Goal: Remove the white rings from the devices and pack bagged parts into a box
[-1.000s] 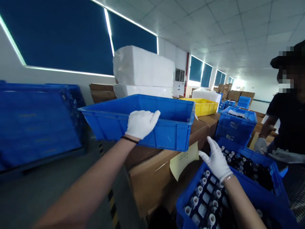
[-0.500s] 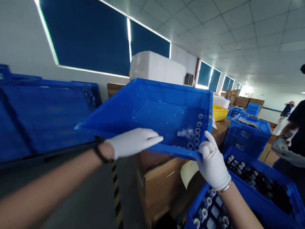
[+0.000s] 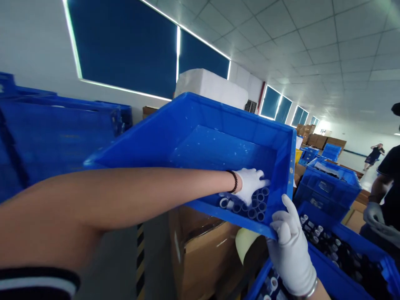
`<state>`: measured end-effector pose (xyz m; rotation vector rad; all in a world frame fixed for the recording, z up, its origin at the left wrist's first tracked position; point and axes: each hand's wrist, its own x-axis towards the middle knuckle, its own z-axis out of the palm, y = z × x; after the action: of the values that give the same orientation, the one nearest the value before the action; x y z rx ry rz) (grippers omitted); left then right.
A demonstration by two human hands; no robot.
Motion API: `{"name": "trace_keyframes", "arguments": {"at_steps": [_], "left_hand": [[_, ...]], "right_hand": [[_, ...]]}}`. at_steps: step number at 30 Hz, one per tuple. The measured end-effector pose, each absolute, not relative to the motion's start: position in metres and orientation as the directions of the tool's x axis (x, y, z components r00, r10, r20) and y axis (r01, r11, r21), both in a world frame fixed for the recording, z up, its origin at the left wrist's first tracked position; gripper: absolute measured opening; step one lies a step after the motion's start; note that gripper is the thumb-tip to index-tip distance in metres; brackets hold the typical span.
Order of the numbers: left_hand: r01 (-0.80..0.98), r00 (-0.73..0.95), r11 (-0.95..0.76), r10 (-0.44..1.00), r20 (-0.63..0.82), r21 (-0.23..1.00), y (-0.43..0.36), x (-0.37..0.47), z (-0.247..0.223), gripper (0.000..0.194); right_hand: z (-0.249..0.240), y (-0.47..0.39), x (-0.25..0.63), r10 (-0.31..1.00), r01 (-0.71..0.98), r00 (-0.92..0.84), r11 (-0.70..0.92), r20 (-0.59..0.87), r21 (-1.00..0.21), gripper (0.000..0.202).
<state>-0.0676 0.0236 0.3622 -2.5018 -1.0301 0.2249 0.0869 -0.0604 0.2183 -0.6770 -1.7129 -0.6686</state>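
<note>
A large blue plastic bin (image 3: 215,143) is tilted up in front of me, its open side facing me. My right hand (image 3: 289,246), in a white glove, grips the bin's near right corner, thumb up along the end wall. Inside, white ring-ended parts (image 3: 259,205) are gathered in the lower right corner, with a few along the near wall. My left hand (image 3: 250,183), also gloved, reaches in over these parts with its fingers spread. It covers some of them, and its palm side is hidden.
Below the bin stands a cardboard box (image 3: 206,254) with a pale paper sheet (image 3: 246,243). Right of it, a blue crate (image 3: 346,250) holds dark, white-ended parts. A gloved co-worker (image 3: 383,204) stands at far right. Blue crates (image 3: 59,137) are stacked at left.
My left hand has moved from the bin's near rim rightward, in over the parts. The bin's right end has dropped and more parts lie in its corner. My right hand keeps its grip.
</note>
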Motion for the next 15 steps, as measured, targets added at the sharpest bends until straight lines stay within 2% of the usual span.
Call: {"name": "trace_keyframes", "arguments": {"at_steps": [2,4,7,10,15], "left_hand": [[0.640,0.683,-0.653,0.725,-0.089,-0.405,0.026,-0.060,0.356,0.114],[0.655,0.655,-0.663,0.738,-0.165,-0.363,0.028,-0.057,0.347,0.116],[0.622,0.695,-0.692,0.704,-0.150,-0.366,0.031,-0.059,0.331,0.098],[0.578,0.743,-0.718,0.659,-0.113,-0.389,0.034,-0.064,0.324,0.080],[0.557,0.790,-0.771,0.607,-0.089,-0.309,0.040,-0.073,0.324,0.072]], "right_hand": [[0.213,-0.062,0.087,0.118,0.718,-0.207,0.692,0.971,0.069,0.039],[0.206,-0.064,0.086,0.173,0.721,-0.184,0.692,0.968,0.013,0.041],[0.199,-0.068,0.085,0.209,0.737,-0.153,0.675,0.966,-0.030,0.046],[0.197,-0.070,0.084,0.143,0.736,-0.197,0.675,0.970,0.050,0.049],[0.200,-0.070,0.085,0.113,0.720,-0.231,0.688,0.966,0.092,0.046]]}}
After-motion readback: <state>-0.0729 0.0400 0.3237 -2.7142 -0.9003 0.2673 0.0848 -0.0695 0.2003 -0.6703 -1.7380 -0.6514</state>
